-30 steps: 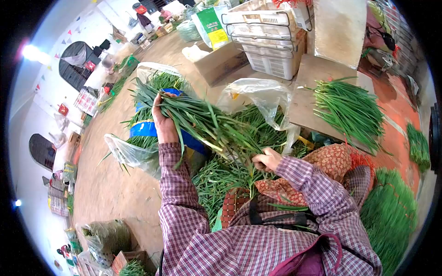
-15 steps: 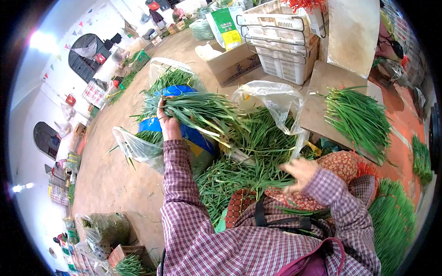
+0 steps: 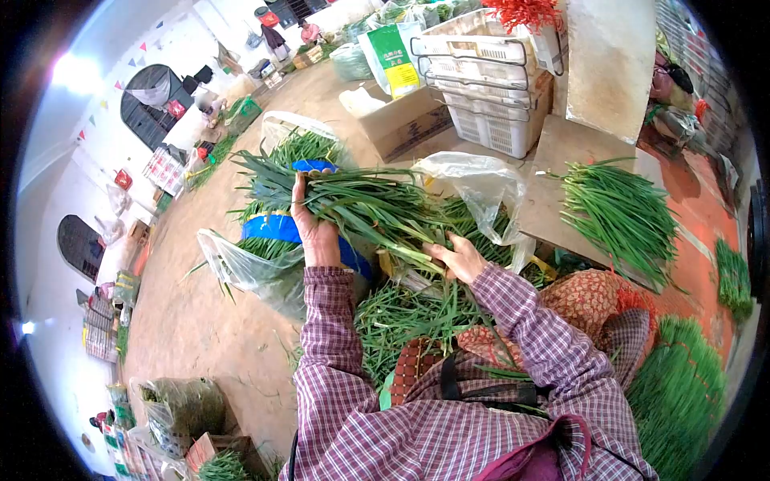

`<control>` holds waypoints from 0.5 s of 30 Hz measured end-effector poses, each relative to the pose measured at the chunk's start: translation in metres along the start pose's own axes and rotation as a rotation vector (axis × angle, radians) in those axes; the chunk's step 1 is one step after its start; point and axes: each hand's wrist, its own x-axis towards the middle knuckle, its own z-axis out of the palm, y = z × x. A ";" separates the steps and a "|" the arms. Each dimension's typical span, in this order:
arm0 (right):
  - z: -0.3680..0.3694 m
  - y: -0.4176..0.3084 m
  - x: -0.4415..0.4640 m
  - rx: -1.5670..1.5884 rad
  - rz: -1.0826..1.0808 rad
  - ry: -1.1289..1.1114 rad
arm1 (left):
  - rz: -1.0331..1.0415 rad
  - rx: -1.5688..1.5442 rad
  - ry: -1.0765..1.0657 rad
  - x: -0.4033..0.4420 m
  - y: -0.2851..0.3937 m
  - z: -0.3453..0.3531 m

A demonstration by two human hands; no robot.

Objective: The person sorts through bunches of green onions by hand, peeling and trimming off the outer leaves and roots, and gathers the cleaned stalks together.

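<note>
A loose bunch of garlic chives (image 3: 365,199) lies across my left hand (image 3: 317,228), whose fingers are wrapped under and around its leafy part. At the pale stem ends, my right hand (image 3: 461,258) pinches some stalks between thumb and fingers. Beneath the bunch is a heap of loose chives (image 3: 417,329) in front of my lap. A clear plastic bag (image 3: 473,172) stands open just behind the heap. To the left, a blue-banded bag of chives (image 3: 273,227) is partly hidden by my left hand and the bunch.
A neat pile of chives (image 3: 618,212) lies on a board (image 3: 545,188) at right. Behind stand white crates (image 3: 489,120) and a cardboard box (image 3: 409,124). More tied greens (image 3: 678,393) lie at lower right. Other people sit far back by the wall.
My right hand has moved up and left from above my lap to the stem ends and closed on them. My left hand has shifted slightly right with the bunch.
</note>
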 end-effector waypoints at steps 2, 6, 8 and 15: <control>-0.011 0.003 -0.007 -0.176 -0.091 -0.084 | -0.051 0.015 -0.056 0.000 0.008 -0.005; -0.011 -0.001 -0.027 -0.559 -0.405 -0.097 | -0.172 -0.140 -0.092 -0.001 0.015 -0.007; -0.013 0.004 -0.037 -0.817 -0.484 -0.005 | -0.158 -0.201 0.008 -0.003 0.016 -0.002; -0.045 0.031 -0.070 -1.235 0.093 -0.449 | 0.197 0.065 0.051 0.026 0.065 -0.033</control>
